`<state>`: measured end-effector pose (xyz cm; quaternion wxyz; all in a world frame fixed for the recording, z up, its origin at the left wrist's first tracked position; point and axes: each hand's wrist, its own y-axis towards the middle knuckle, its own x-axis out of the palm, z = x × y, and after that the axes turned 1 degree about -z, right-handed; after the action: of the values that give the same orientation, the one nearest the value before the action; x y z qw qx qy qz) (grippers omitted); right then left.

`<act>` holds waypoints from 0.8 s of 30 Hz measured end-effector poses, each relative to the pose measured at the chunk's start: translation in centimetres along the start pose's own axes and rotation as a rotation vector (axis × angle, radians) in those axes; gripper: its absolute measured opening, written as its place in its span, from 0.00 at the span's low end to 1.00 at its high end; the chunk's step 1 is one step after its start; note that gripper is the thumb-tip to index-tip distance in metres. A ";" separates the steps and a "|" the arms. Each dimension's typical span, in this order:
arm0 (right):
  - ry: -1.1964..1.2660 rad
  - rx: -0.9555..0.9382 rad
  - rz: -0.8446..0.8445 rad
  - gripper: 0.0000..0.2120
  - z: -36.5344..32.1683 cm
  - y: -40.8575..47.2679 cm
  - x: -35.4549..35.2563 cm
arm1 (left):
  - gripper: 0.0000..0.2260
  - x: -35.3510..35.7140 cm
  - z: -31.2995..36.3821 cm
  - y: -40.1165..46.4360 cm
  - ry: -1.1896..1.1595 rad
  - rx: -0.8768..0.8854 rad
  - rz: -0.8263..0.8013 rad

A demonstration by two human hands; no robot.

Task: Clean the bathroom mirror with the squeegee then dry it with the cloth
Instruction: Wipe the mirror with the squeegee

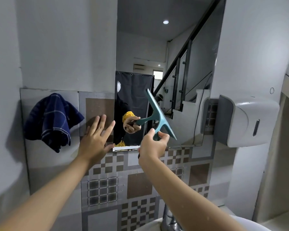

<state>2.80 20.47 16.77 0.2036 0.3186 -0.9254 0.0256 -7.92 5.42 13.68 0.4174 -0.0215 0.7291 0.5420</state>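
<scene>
A tall mirror (165, 47) hangs on the wall ahead, reflecting a staircase and a dark curtain. My right hand (153, 145) grips the handle of a teal squeegee (159, 114), whose blade lies tilted against the lower middle of the glass. My left hand (97, 139) is spread flat on the tiled wall just left of the mirror's lower edge, fingers apart, holding nothing. A dark blue checked cloth (52, 120) hangs on the wall farther left, apart from both hands.
A white wall dispenser (247, 120) juts out right of the mirror. Patterned grey and brown tiles (137, 185) cover the wall below. A white basin rim (157, 224) with a metal tap (168, 219) shows at the bottom edge.
</scene>
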 end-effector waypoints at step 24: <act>-0.380 -0.475 -0.222 0.07 4.4 -1.8 -2.6 | 0.35 1.2 -0.3 -1.4 -0.013 -0.029 0.051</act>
<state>4.18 19.74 11.54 0.0972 0.3602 -0.8865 -0.2736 -8.18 5.14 11.81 0.4077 -0.0054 0.7187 0.5633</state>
